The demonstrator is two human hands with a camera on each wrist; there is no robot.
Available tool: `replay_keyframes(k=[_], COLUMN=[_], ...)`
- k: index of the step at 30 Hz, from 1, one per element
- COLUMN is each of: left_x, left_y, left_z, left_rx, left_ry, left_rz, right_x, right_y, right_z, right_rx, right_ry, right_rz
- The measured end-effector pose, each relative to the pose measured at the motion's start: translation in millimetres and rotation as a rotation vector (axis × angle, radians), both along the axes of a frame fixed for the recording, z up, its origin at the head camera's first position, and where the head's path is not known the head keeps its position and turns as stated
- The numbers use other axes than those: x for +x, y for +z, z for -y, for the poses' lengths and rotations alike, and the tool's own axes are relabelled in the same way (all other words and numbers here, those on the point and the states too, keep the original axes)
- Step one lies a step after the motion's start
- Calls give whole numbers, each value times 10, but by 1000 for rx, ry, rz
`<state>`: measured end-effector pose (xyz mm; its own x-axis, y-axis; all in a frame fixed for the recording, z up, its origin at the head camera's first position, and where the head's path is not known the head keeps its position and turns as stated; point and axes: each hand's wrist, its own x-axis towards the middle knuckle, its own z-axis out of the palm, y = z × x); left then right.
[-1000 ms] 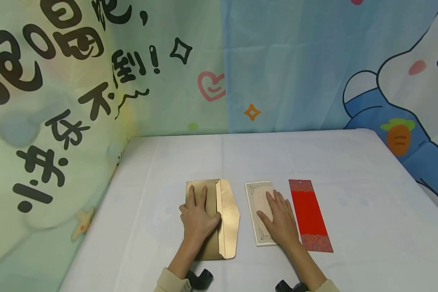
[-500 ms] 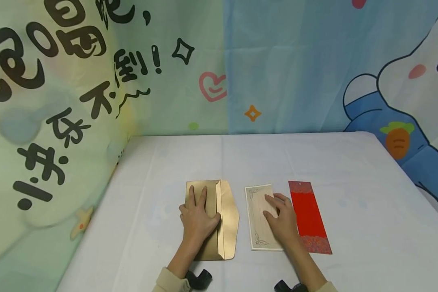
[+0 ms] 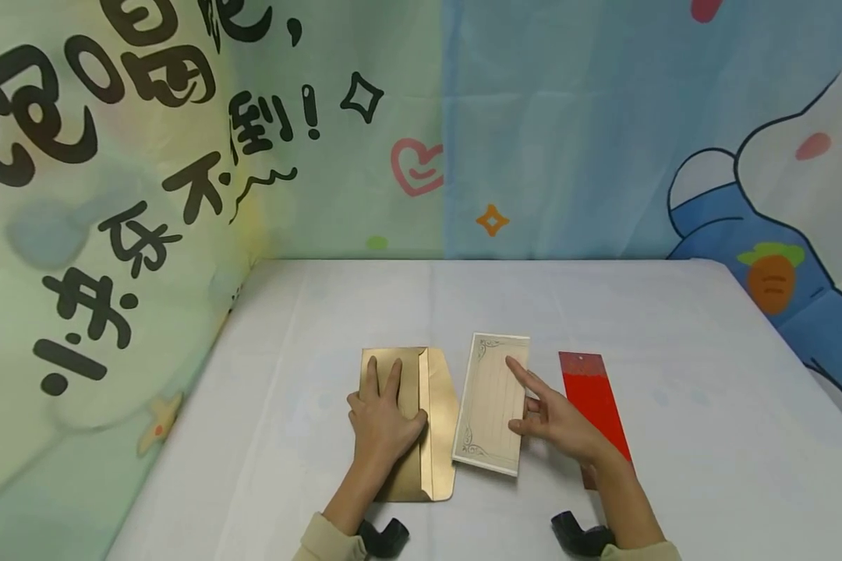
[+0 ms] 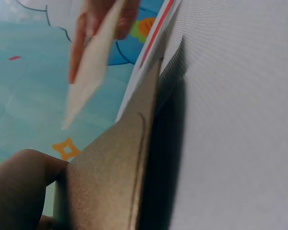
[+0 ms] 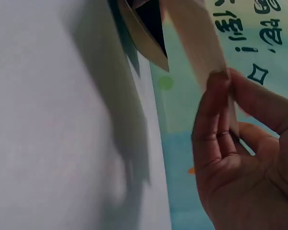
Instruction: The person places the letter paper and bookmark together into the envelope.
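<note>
A gold envelope [image 3: 407, 425] lies on the white table with its flap [image 3: 440, 421] folded out to the right. My left hand [image 3: 382, 425] rests on its body, fingers spread and fairly straight, thumb at the edge beside the flap. In the right wrist view the envelope's mouth [image 5: 151, 28] gapes, dark inside. My right hand [image 3: 557, 421] pinches a cream card [image 3: 491, 401] with printed corner scrolls by its right edge, between thumb and fingers. Both wrist views show the card raised off the table, close to the flap. Under my right forearm, a red paper strip [image 3: 592, 389] is partly hidden.
The white cloth-covered table [image 3: 309, 312] runs back to a printed curtain [image 3: 554, 156]. A second curtain side [image 3: 112, 467] borders the left. Black wrist straps [image 3: 384, 538] are on both wrists.
The right hand first lay flat on the card, then drew its fingers in and gripped it. Now the card is lifted and shifted left toward the envelope. The left hand stayed put.
</note>
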<state>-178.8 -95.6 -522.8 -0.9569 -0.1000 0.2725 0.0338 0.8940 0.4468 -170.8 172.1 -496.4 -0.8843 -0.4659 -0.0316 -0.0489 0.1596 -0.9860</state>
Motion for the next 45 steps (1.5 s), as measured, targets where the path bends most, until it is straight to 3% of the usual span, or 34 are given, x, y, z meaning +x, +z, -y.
replay_keyframes(k=[7,14,24,33,45], left_x=[-7,-2,15,13,11], left_y=[-9,-9,-10,-11,-11], left_z=[-17,-22,-24,1,-8], left_rx=[4,-4,-19,-66,-76], left_ry=[0,0,-14,-12,-27], left_rz=[2,4,16,17,-3], right_x=[-30,-7,-28,-82,-178], right_y=[-38,-172,-187,-174,-258], right_z=[242,442,669,711,796], right_rx=[16,125,392,610,599], right_ry=[86,157,138,53,120], right_rz=[-3,-97,-381,-520,-575])
